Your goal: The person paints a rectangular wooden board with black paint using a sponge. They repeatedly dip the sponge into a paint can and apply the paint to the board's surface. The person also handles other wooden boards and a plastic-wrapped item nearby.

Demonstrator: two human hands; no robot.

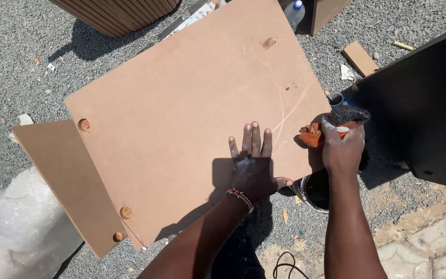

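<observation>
- Left hand [252, 168] lies flat, fingers spread, pinning the brown board [181, 113]; grasping nothing
- Right hand [343, 147] is clenched on an orange sponge [313, 135] at the board's edge, above a dark tin [317, 191]; wiping looks underway; the next stroke needs steady pressure

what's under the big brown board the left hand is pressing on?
A second brown board sticks out beneath the big board at its left edge, on gravel. The left hand lies flat on top. How far the lower board runs underneath is covered.

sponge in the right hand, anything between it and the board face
Nothing visible. The sponge in the right hand sits at the board's right edge; the left hand lies flat on the board just beside it, not across its path.
</observation>
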